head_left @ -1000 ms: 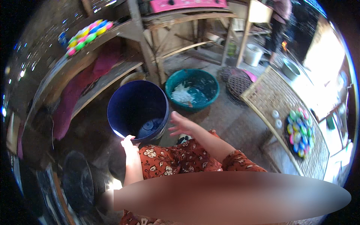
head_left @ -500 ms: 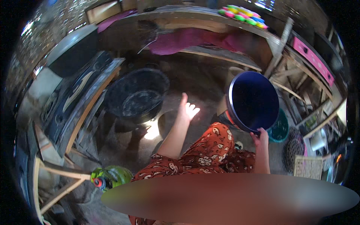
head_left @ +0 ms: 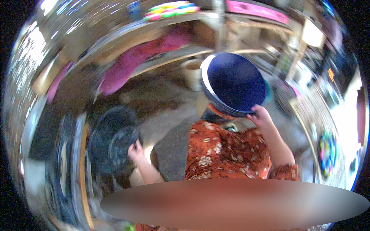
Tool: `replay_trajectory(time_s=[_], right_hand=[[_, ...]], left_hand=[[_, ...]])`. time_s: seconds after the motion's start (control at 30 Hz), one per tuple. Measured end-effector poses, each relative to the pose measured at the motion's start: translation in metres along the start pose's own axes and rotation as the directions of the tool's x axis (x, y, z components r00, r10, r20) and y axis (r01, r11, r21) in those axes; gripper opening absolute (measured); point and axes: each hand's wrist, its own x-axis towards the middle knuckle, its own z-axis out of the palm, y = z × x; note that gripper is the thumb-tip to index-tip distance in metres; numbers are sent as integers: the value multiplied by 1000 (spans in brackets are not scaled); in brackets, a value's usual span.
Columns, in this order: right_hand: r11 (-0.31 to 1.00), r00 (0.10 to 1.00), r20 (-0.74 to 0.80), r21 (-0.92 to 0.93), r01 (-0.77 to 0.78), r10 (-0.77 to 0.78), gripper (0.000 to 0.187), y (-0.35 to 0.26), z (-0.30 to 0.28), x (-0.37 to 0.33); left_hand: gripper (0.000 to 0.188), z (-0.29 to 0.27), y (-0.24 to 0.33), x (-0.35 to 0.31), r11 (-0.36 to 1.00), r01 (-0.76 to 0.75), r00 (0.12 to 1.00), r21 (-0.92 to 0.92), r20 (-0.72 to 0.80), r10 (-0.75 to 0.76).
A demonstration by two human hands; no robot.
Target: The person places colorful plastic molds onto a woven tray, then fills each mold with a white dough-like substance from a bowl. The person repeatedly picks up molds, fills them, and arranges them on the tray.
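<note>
My right hand (head_left: 262, 116) grips the near rim of a large bucket (head_left: 236, 82), dark blue inside, with its mouth tilted toward me. My left hand (head_left: 136, 152) is at the right-hand rim of a wide black basin (head_left: 111, 144) on the floor, its fingers bent about the edge, though motion blur softens the grip. The basin's inside looks worn and greyish.
A pale bucket (head_left: 191, 73) stands beyond the blue one. A wooden bench (head_left: 169, 61) with magenta cloth (head_left: 133, 63) runs along the back. Bright coloured objects (head_left: 171, 10) lie on top. A slatted bamboo surface (head_left: 314, 115) is at the right, wooden furniture (head_left: 84, 173) at the left.
The view has swung to the right. My left hand, spread open between the containers before, has moved left to the basin's rim. My right hand has kept hold of the blue bucket.
</note>
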Motion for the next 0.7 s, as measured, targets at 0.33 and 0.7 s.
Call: replay_trajectory(time_s=[0.33, 0.7], right_hand=[[959, 925, -271, 28, 283, -265, 34, -42, -60, -55], [942, 853, -483, 149, 300, -195, 46, -62, -108, -14]], left_hand=[[39, 54, 160, -90, -82, 735, 574, -673, 683, -452], [13, 60, 288, -190, 87, 994, 73, -69, 996, -45]])
